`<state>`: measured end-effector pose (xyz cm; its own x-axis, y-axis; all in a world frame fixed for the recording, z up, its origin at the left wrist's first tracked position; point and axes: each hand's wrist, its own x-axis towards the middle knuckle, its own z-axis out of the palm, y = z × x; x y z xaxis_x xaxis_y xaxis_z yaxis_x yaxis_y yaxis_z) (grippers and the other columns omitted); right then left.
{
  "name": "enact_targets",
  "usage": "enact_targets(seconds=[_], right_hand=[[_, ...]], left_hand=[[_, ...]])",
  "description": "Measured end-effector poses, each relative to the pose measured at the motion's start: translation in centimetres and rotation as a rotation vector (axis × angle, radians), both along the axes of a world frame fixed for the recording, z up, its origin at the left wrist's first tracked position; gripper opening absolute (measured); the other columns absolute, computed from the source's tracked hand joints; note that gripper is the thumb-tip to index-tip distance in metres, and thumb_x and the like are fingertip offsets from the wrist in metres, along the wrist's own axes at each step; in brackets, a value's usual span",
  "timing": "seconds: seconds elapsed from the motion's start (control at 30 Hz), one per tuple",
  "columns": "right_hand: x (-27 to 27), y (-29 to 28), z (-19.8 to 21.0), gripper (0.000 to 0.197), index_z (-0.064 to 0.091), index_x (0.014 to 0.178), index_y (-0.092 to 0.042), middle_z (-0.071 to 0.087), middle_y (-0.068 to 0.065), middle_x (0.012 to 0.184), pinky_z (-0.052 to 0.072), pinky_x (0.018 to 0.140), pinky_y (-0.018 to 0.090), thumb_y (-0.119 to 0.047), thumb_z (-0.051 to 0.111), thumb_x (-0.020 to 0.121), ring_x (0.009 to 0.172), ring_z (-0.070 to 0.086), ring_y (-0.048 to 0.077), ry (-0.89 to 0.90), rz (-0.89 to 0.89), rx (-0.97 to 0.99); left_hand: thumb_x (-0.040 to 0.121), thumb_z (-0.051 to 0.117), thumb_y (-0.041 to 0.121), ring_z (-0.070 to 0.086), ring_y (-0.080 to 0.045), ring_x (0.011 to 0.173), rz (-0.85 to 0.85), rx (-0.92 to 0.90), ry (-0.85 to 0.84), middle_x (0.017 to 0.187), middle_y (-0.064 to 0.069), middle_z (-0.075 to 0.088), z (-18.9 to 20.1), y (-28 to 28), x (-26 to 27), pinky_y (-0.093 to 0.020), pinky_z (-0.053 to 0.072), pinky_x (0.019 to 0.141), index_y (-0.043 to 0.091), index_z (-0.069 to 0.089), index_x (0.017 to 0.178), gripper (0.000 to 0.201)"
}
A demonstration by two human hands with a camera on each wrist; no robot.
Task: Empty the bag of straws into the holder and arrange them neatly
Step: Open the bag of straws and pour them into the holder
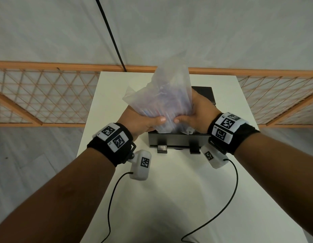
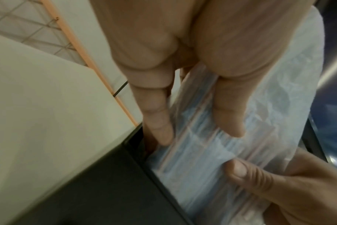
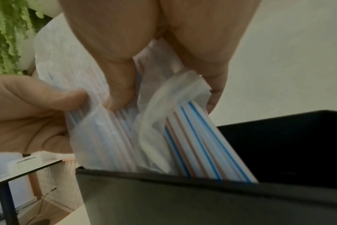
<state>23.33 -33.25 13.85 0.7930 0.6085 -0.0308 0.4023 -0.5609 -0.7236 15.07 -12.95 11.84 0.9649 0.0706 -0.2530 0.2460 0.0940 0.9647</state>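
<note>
A clear plastic bag [image 1: 162,99] of red- and blue-striped white straws is held mouth-down over the black holder [image 1: 178,140] on the white table [image 1: 178,190]. My left hand [image 1: 145,121] grips the bag's left side, thumb across the front. My right hand [image 1: 192,116] grips its right side. In the right wrist view several straws [image 3: 206,146] slide out of the bag's mouth [image 3: 164,121] into the holder [image 3: 202,197]. In the left wrist view my left fingers [image 2: 158,121] press the bag [image 2: 202,146] just above the holder's rim [image 2: 137,149].
A wooden lattice rail [image 1: 47,95] runs behind the table on both sides. A black cable [image 1: 110,32] crosses the pale floor beyond. Wrist-camera cords [image 1: 227,204] trail over the near part of the table. A black-legged side table [image 3: 13,172] shows at the left in the right wrist view.
</note>
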Motion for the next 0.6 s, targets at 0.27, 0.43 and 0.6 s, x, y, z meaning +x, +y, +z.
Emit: enact_targets(seconds=[0.27, 0.43, 0.6], right_hand=[[-1.7, 0.9, -0.6, 0.067, 0.039, 0.143, -0.023, 0.058, -0.006, 0.132, 0.043, 0.105, 0.033, -0.02, 0.074, 0.086, 0.123, 0.054, 0.014, -0.036, 0.026, 0.043], [-2.4, 1.3, -0.6, 0.058, 0.042, 0.141, -0.022, 0.059, 0.0, 0.132, 0.046, 0.103, 0.034, -0.021, 0.069, 0.089, 0.122, 0.055, 0.017, -0.086, 0.029, 0.104], [-3.0, 1.3, -2.0, 0.062, 0.047, 0.131, -0.025, 0.059, 0.001, 0.123, 0.054, 0.093, 0.044, -0.043, 0.072, 0.078, 0.111, 0.06, 0.018, -0.041, 0.06, 0.099]], left_hand=[[0.084, 0.079, 0.026, 0.074, -0.024, 0.101, 0.069, -0.068, 0.055, 0.111, 0.001, 0.077, 1.1, 0.5, -0.9, -0.039, 0.061, 0.071, 0.032, 0.066, 0.122, 0.04], [0.09, 0.072, 0.017, 0.075, -0.027, 0.1, 0.113, -0.158, 0.074, 0.107, -0.004, 0.078, 1.2, -0.2, -1.1, -0.046, 0.062, 0.081, 0.019, 0.064, 0.125, 0.036], [0.073, 0.085, 0.042, 0.071, -0.012, 0.106, 0.099, 0.002, 0.067, 0.108, 0.011, 0.077, 0.8, 0.4, -1.8, -0.037, 0.053, 0.084, 0.033, 0.067, 0.116, 0.047]])
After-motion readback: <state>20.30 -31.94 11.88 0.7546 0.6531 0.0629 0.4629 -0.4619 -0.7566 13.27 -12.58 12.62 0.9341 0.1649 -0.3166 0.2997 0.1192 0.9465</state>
